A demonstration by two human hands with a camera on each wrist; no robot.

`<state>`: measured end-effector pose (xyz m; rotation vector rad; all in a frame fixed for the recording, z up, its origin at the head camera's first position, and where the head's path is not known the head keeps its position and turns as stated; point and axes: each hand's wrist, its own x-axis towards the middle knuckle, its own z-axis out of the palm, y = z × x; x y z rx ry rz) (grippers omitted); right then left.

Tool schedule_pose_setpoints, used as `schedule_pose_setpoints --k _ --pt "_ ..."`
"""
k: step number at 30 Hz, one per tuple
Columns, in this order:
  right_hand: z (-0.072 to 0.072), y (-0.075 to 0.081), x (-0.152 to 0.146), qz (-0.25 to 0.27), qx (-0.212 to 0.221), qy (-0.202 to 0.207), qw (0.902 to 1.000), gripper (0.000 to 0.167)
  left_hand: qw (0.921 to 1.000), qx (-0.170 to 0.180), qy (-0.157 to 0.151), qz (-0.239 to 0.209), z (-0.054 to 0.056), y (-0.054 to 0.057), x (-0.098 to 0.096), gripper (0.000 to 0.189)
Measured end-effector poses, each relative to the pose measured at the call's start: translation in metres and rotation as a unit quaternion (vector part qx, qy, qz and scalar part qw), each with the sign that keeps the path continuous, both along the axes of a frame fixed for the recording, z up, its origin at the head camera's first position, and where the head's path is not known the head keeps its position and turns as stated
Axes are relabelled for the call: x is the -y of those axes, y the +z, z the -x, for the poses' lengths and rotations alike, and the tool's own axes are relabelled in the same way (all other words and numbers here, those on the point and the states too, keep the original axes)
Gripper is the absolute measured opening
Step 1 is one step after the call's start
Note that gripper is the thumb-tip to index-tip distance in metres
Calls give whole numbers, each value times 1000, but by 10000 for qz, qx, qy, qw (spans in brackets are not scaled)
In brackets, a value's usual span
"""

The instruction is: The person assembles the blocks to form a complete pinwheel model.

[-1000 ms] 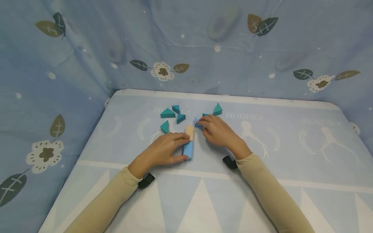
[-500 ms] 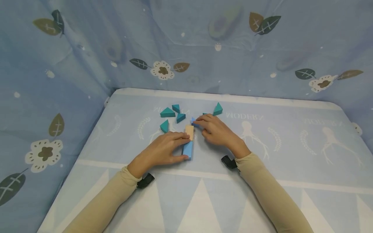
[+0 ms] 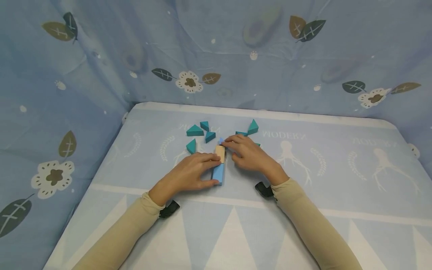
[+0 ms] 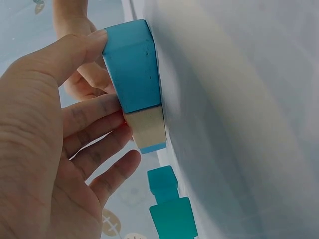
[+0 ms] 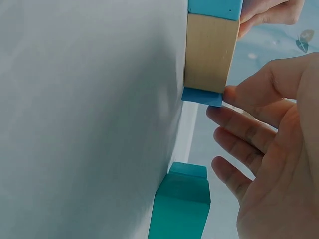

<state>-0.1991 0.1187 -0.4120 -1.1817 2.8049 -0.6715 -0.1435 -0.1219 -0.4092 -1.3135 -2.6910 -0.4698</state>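
Observation:
A light-blue rectangular block (image 3: 218, 174) lies end to end with a natural wood block (image 3: 220, 151) on the table. My left hand (image 3: 187, 172) holds this row, thumb at the blue block's near end and fingers along its side by the joint. A small blue triangular block (image 3: 221, 141) sits at the wood block's far end, partly covered. My right hand (image 3: 251, 153) touches it with a fingertip; the thumb looks apart from it. In the right wrist view the blue triangular block (image 5: 202, 96) sits against the wood block (image 5: 210, 52).
Teal triangular blocks lie left of the row, including a larger one (image 3: 194, 130) and a nearer one (image 3: 191, 146). Beyond my right hand are a green triangular block (image 3: 253, 126) and a teal one (image 3: 241, 133). A patterned blue cloth (image 3: 216, 48) hangs behind the table.
My right hand has slid the small blue triangular block leftward to the wood block's far end. A teal piece now shows beyond my right hand. The left hand has stayed put.

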Motion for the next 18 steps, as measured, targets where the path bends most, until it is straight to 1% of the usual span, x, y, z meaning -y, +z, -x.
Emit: schedule_pose_setpoints --k 4,8,18 --pt "-1 0 1 38 -78 96 9999 47 10000 -20 -9 -11 0 0 0 58" --pt "-2 0 2 56 -67 130 9999 45 10000 -47 23 14 0 0 0 57" --pt "-2 -1 3 82 -96 198 9997 43 10000 16 46 48 0 0 0 58"
